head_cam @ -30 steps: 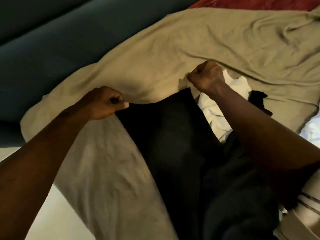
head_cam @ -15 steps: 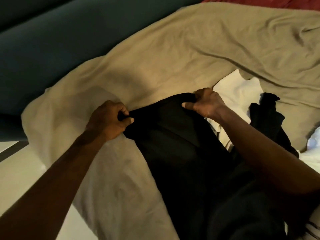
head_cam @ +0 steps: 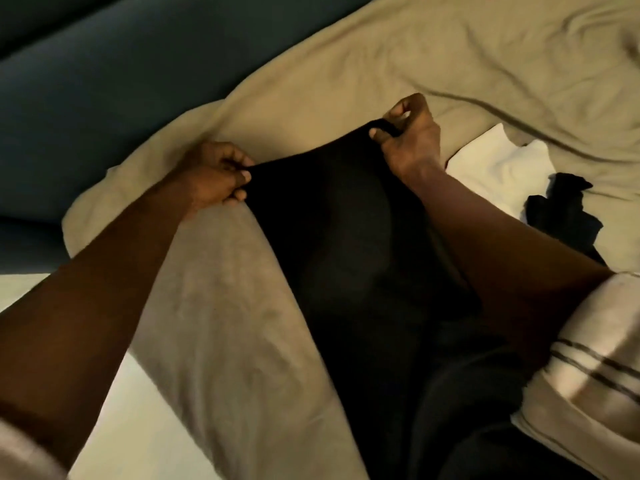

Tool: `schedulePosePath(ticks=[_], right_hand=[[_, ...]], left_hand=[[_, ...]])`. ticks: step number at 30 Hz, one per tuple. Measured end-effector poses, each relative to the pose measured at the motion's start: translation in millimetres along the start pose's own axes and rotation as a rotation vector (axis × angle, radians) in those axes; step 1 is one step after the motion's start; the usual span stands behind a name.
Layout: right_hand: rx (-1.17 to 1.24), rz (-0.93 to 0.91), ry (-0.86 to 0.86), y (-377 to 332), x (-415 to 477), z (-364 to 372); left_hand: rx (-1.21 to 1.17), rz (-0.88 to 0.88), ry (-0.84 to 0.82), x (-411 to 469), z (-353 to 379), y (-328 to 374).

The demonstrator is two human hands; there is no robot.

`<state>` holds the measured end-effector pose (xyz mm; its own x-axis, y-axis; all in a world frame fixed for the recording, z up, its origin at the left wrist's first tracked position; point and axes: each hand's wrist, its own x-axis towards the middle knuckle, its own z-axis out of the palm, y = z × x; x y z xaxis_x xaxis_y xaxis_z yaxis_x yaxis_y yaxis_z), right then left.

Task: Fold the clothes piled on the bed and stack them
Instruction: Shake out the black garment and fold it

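Bare tan sheet point(head_cam: 433, 57) lies far and left; white cloth point(head_cam: 498, 164) and a black garment point(head_cam: 564, 213) crowd the right.

- The black garment point(head_cam: 346, 237) was matt cloth, smooth where it lay taut (its weave was too dark to make out).
- The tan sheet point(head_cam: 381, 57) was soft matt cloth, creased, with a faintly brushed nap.
- The white cloth point(head_cam: 498, 161) looked plain, matt and lightly rumpled.
- The striped fabric point(head_cam: 606, 344) was pale cloth with thin dark bands.
- The dark teal surface point(head_cam: 86, 81) looked smooth and dull; its material could not be told.
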<state>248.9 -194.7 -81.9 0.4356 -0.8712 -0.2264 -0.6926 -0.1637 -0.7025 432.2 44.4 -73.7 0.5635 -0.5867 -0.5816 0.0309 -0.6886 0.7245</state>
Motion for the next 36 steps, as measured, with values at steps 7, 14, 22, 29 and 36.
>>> schedulePosePath(ticks=[7, 14, 22, 29, 36], right_hand=[[-0.334, -0.261, 0.191, -19, -74, 6], [-0.567, -0.036, -0.506, 32, -261, 26], [-0.384, -0.163, -0.292, 43, -287, 36], [-0.241, -0.156, -0.437, 61, -301, 21], [0.173, 0.237, 0.600, 131, -248, -111]], left_hand=[[0.185, 0.175, 0.301, 1, 29, -43], [0.011, 0.112, 0.376, 7, 32, -46], [0.216, 0.167, 0.502, -3, 28, -38], [0.409, 0.237, 0.590, -34, 51, -20], [0.147, 0.486, 0.140, -126, 202, 35]])
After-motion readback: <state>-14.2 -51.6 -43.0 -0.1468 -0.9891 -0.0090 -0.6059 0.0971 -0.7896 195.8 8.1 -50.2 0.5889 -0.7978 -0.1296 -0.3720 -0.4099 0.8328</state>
